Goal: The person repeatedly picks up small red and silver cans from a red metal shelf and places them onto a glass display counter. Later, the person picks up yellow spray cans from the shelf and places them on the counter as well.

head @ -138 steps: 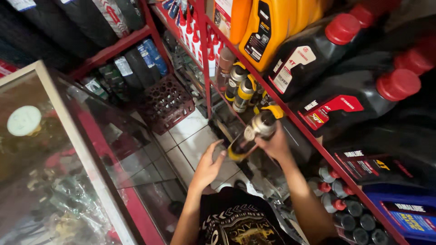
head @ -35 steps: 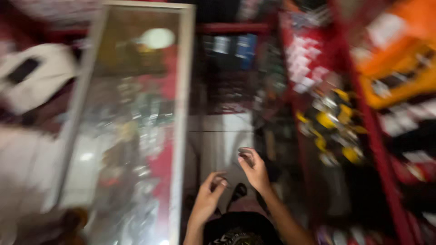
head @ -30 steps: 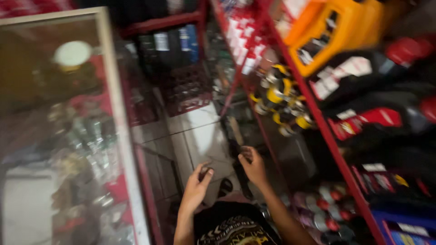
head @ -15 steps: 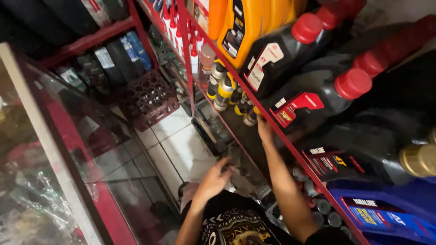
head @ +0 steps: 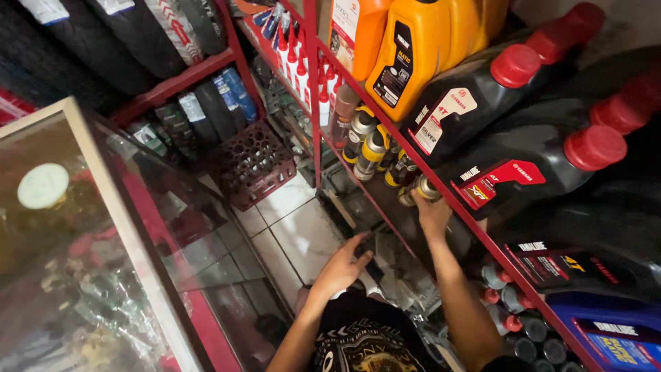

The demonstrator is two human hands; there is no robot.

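My right hand [head: 432, 213] reaches up under the red metal shelf [head: 413, 155] and is closed around a small yellow and black bottle with a silver cap [head: 420, 189]. It stands at the near end of a row of several similar small bottles [head: 368, 148]. My left hand [head: 342, 265] is lower, fingers spread, resting on dark items on a lower shelf [head: 375, 265]; whether it holds anything is hidden. Large black oil bottles with red caps [head: 496, 103] and orange jugs [head: 420, 48] stand on the shelf above my right hand.
A glass display counter with a red frame [head: 103, 262] fills the left. A dark red plastic crate [head: 251, 165] sits on the white tiled floor [head: 296, 234]. Tyres [head: 124, 34] hang at the top left. Small red-capped bottles [head: 509, 310] lie lower right.
The view swung from the glass counter back to the shelves. My right hand rose to the row of small bottles with one in its grip; my left hand dropped to the lower shelf.
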